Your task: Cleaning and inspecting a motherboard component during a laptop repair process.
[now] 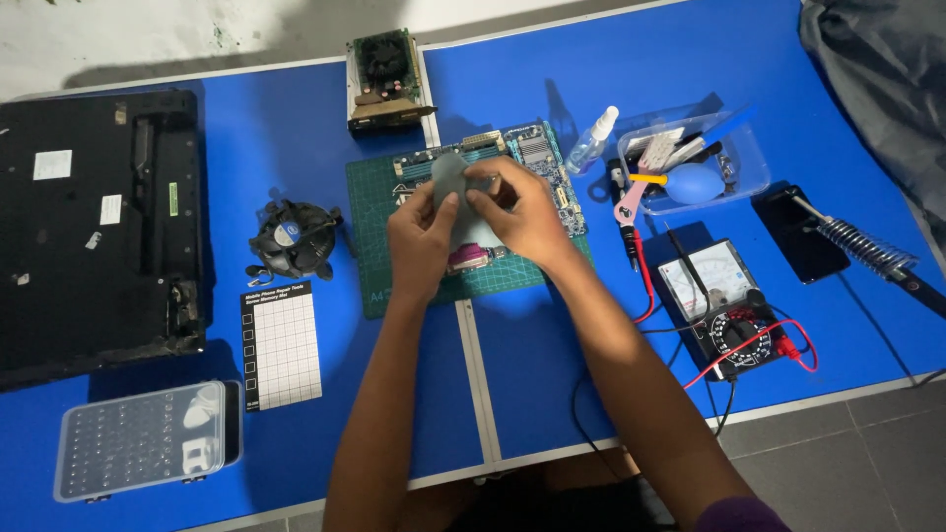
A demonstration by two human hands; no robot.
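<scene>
Both my hands are raised over the green cutting mat (370,271) and hold a small grey cloth (451,179) between them. My left hand (422,241) pinches its left side, and my right hand (522,212) grips its right side. Beneath the cloth lies a blue computer motherboard (537,153) on the mat, partly hidden by my hands.
On the blue table: a black computer case (94,232) at left, a cooler fan (294,236), a white grid pad (282,345), a clear screw box (138,438), a graphics card (386,79), a spray bottle (593,138), a tool tray (695,158), a multimeter (729,310), a soldering iron stand (867,246).
</scene>
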